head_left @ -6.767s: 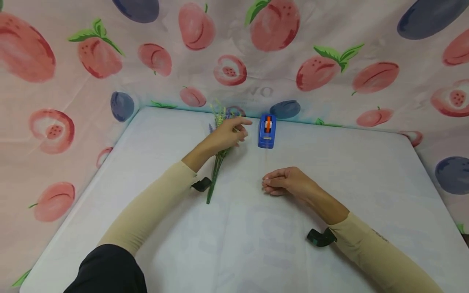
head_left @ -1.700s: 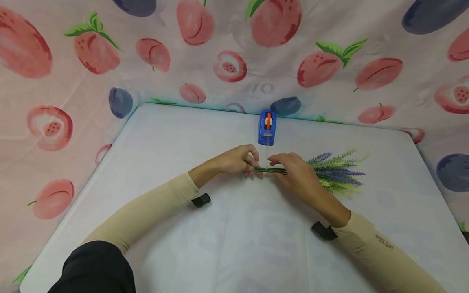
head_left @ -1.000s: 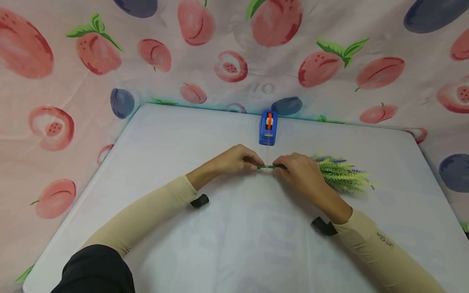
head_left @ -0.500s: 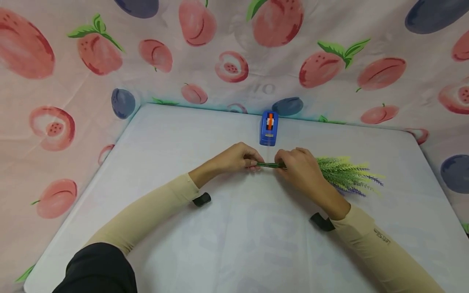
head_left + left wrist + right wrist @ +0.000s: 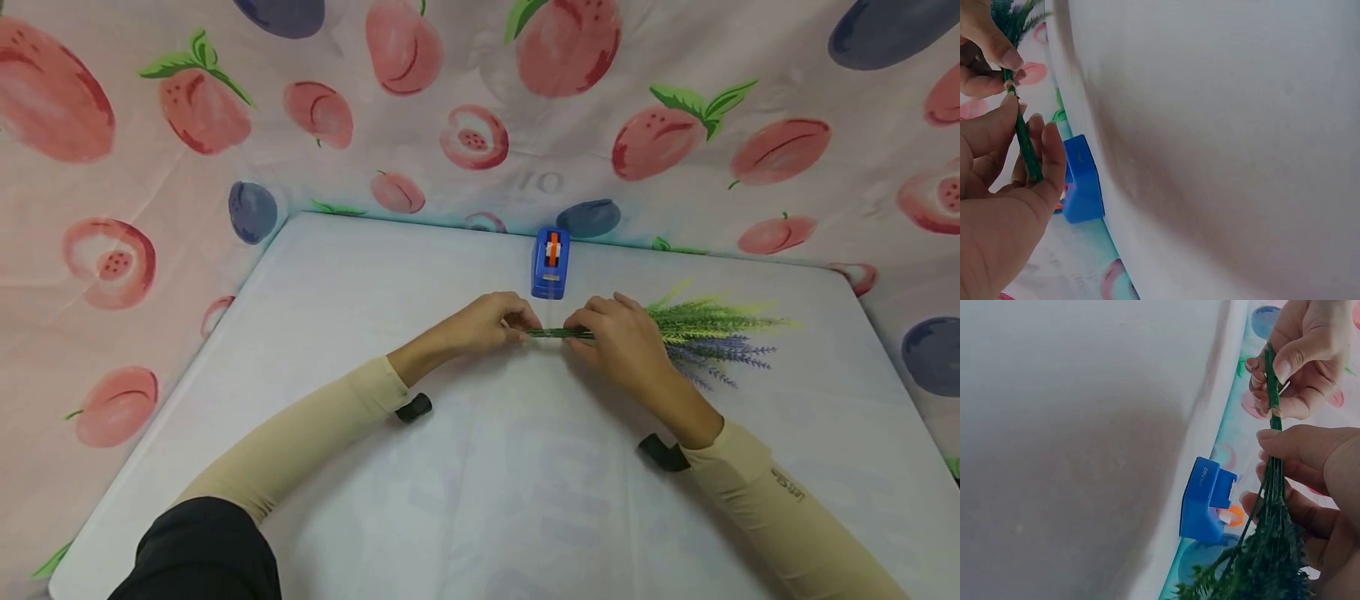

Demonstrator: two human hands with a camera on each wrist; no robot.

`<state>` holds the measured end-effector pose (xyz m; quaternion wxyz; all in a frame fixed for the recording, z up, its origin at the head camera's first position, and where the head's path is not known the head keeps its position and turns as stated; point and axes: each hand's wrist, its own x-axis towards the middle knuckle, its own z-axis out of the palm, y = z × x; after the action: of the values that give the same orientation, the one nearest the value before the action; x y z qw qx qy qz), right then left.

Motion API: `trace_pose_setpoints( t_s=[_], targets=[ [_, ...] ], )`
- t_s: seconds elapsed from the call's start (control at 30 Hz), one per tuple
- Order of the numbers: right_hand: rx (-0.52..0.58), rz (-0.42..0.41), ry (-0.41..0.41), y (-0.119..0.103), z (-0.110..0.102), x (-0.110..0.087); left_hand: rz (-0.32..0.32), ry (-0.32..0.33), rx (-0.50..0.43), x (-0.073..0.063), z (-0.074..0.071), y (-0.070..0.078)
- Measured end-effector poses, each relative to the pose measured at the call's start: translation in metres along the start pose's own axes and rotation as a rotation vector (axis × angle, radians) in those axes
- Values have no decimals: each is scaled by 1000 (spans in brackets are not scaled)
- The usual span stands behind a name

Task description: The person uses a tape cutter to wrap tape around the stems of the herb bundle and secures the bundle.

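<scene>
A bunch of artificial lavender (image 5: pixel 716 325) lies crosswise, its purple and yellow-green heads to the right. My left hand (image 5: pixel 487 323) pinches the lower ends of its green stems (image 5: pixel 553 332). Farther up, my right hand (image 5: pixel 626 346) grips the stems near the flowers. A clear tape strip (image 5: pixel 550 312) runs from a blue tape dispenser (image 5: pixel 551 265) to the stems between the hands. The right wrist view shows a tan-looking band (image 5: pixel 1275 414) round the stems there. Curled fingers and thumbs of both hands are on the stems in the left wrist view.
The dispenser, with an orange tape core (image 5: pixel 552 249), stands at the far edge of the white table (image 5: pixel 420 500). Behind the table hangs a fruit-print cloth (image 5: pixel 555 142). Dark wrist mounts (image 5: pixel 414 407) hang below the sleeves.
Earlier the bunch lay at the left while my right hand held the tape end. Now both hands hold the bunch crosswise; its flower heads have turned over during the last second.
</scene>
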<state>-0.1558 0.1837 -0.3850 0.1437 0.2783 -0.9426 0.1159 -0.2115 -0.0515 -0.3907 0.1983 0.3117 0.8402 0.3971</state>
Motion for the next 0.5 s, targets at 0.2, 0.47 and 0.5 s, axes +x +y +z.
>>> trace_pose_setpoints(
  t_s=[0.2, 0.47, 0.5],
  targets=[
    [38, 29, -70, 0, 0, 2, 29, 31, 78, 2, -3, -1],
    [56, 62, -98, 1, -2, 4, 17, 30, 75, 5, -1, -2],
    [55, 60, -96, 1, -2, 5, 10, 39, 61, 5, 0, -2]
  ],
)
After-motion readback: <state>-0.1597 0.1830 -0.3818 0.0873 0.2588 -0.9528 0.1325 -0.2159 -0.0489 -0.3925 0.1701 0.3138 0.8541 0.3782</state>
